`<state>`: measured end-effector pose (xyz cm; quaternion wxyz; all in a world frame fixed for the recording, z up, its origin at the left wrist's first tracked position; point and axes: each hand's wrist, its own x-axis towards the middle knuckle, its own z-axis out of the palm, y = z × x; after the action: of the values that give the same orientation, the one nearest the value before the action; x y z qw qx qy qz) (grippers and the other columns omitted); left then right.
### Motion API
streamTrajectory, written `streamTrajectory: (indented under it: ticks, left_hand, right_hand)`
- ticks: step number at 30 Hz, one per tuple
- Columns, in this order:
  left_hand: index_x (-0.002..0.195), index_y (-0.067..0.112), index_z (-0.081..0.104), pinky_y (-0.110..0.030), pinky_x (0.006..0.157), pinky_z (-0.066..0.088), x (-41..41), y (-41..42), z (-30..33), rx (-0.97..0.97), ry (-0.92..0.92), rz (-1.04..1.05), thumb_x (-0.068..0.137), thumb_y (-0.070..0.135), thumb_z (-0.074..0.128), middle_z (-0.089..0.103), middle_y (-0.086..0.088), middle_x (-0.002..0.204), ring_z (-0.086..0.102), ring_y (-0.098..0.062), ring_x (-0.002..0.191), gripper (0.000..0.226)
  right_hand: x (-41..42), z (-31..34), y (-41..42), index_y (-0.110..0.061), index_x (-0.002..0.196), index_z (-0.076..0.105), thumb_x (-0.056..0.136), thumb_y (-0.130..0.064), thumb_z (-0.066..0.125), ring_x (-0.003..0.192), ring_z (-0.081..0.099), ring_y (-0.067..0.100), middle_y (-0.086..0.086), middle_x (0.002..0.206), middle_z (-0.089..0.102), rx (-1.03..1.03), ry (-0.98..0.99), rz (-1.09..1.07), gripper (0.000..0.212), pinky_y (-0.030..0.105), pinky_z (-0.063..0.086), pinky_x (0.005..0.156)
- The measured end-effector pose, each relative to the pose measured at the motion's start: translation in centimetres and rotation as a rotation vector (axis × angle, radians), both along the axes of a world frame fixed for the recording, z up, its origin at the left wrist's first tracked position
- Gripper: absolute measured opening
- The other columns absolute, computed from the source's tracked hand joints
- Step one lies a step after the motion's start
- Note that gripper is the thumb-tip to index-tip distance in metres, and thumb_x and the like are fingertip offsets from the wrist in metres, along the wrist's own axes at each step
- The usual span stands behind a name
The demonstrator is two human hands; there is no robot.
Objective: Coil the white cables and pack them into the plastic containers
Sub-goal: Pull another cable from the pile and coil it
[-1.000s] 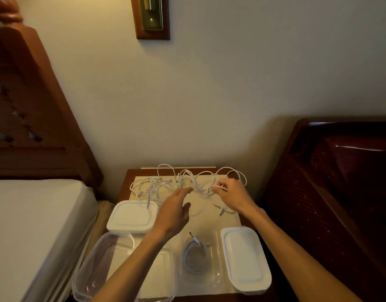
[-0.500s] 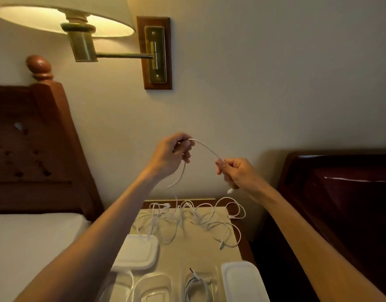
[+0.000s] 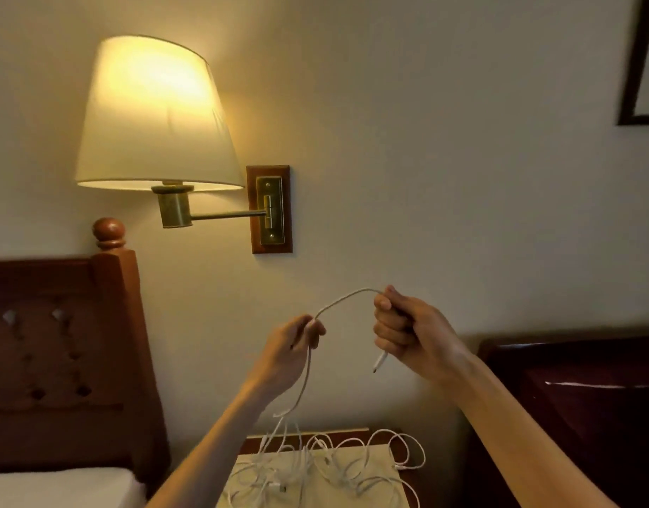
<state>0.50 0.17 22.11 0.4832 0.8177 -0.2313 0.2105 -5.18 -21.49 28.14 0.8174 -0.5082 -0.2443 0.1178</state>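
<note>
Left hand [image 3: 291, 355] and right hand [image 3: 407, 330] both pinching one cable [image 3: 343, 299], held up over tangled cables [image 3: 326, 467] on table [image 3: 359, 432]; lamp [image 3: 154, 115] above, bed [image 3: 55, 485] left.

A thin white cable [image 3: 346, 298] arches in mid-air above the nightstand [image 3: 381, 432], its plug end dangling. More white cables [image 3: 326, 467] lie tangled in loose loops on the nightstand's top.

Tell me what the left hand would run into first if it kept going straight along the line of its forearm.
Probably just the bare wall. The left hand, pinching the white cable, points up and away; the wall lamp sits well off to the left of that line, though depth is hard to judge.
</note>
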Motion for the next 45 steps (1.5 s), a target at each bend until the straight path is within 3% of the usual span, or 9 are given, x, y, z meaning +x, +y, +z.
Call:
streamTrajectory:
  ticks: [5, 9, 14, 17, 24, 28, 33, 40, 45]
  left_hand:
    - [0.067, 0.032, 0.056, -0.029, 0.056, 0.035, -2.9, -2.2, -6.5, -0.015, 0.144, -0.046, 0.100, 0.040, 0.037, 0.051, 0.013, 0.054, 0.043, -0.004, 0.053, 0.039]
    - [0.067, 0.035, 0.052, -0.026, 0.056, 0.036, -3.7, -0.5, -8.9, -0.007, -0.017, 0.056, 0.093, 0.051, 0.037, 0.048, 0.014, 0.056, 0.044, 0.000, 0.055, 0.034]
    - [0.063, 0.024, 0.050, -0.022, 0.050, 0.029, -3.6, 1.2, -5.9, -0.076, -0.148, 0.136, 0.097, 0.039, 0.047, 0.043, 0.013, 0.052, 0.037, 0.000, 0.050, 0.037]
    - [0.066, 0.019, 0.052, -0.021, 0.049, 0.027, -3.7, 1.5, -3.7, -0.089, -0.187, 0.124, 0.095, 0.030, 0.048, 0.042, 0.012, 0.054, 0.034, -0.002, 0.050, 0.031]
    - [0.067, 0.028, 0.054, -0.020, 0.050, 0.032, -3.4, 2.5, -6.8, -0.034, -0.140, 0.133, 0.097, 0.035, 0.050, 0.051, 0.012, 0.057, 0.043, -0.002, 0.051, 0.031]
    - [0.071, 0.036, 0.050, -0.024, 0.052, 0.033, -4.7, 1.2, -9.0, 0.106, -0.125, 0.014, 0.096, 0.052, 0.043, 0.046, 0.015, 0.056, 0.038, 0.002, 0.052, 0.030]
    - [0.067, 0.022, 0.044, -0.033, 0.049, 0.032, -6.4, -1.7, -4.0, 0.412, -0.197, -0.180, 0.098, 0.047, 0.042, 0.044, 0.009, 0.053, 0.038, -0.008, 0.047, 0.040]
    - [0.079, 0.013, 0.061, -0.025, 0.049, 0.041, -6.5, -2.3, 2.5, 0.303, -0.327, -0.337, 0.101, 0.026, 0.046, 0.062, 0.002, 0.067, 0.056, -0.011, 0.052, 0.030]
    - [0.073, 0.019, 0.051, -0.014, 0.053, 0.034, -4.8, -1.7, 4.3, 0.111, -0.449, -0.110, 0.099, 0.020, 0.048, 0.048, 0.014, 0.061, 0.045, -0.004, 0.053, 0.026]
  right_hand:
    - [0.5, 3.0, 0.0, -0.005, 0.096, 0.059, 0.102, -0.021, 0.038, 0.050, 0.030, 0.009, -0.003, 0.060, 0.035, -0.005, 0.036, -0.043, 0.027, 0.022, 0.033, 0.049]
    - [0.9, 4.7, -1.9, 0.004, 0.118, 0.060, 0.105, -0.026, 0.035, 0.048, 0.016, 0.010, -0.005, 0.055, 0.020, -0.155, 0.107, -0.166, 0.041, 0.023, 0.022, 0.045]
    - [0.8, 4.1, -3.0, -0.005, 0.100, 0.055, 0.105, -0.022, 0.033, 0.046, 0.025, 0.010, -0.003, 0.052, 0.035, -0.474, 0.119, 0.005, 0.028, 0.024, 0.028, 0.049]
    - [0.6, 3.7, -2.9, -0.004, 0.100, 0.059, 0.101, -0.017, 0.029, 0.047, 0.030, 0.009, 0.003, 0.062, 0.046, -0.437, 0.181, 0.119, 0.032, 0.022, 0.032, 0.047]
    - [0.9, 2.9, -2.7, -0.014, 0.078, 0.053, 0.104, -0.032, 0.036, 0.051, 0.016, 0.011, -0.005, 0.058, 0.018, -0.182, 0.096, -0.047, 0.036, 0.024, 0.019, 0.051]
    - [1.2, 2.2, -2.0, -0.007, 0.087, 0.058, 0.104, -0.027, 0.039, 0.050, 0.043, 0.011, 0.000, 0.059, 0.048, -0.151, 0.079, -0.155, 0.033, 0.022, 0.041, 0.051]
    - [1.2, 0.0, 0.3, 0.001, 0.098, 0.067, 0.102, -0.028, 0.046, 0.079, 0.072, 0.029, 0.019, 0.088, 0.073, -0.396, -0.101, -0.253, 0.037, 0.032, 0.058, 0.071]
    - [0.7, -1.3, 1.8, -0.003, 0.090, 0.071, 0.103, -0.035, 0.042, 0.066, 0.068, 0.022, 0.011, 0.073, 0.072, -0.668, -0.275, -0.275, 0.045, 0.028, 0.057, 0.066]
    - [0.4, -1.3, 2.4, -0.006, 0.081, 0.063, 0.106, -0.035, 0.029, 0.049, 0.052, 0.019, 0.006, 0.053, 0.056, -0.590, -0.242, -0.183, 0.052, 0.026, 0.046, 0.057]
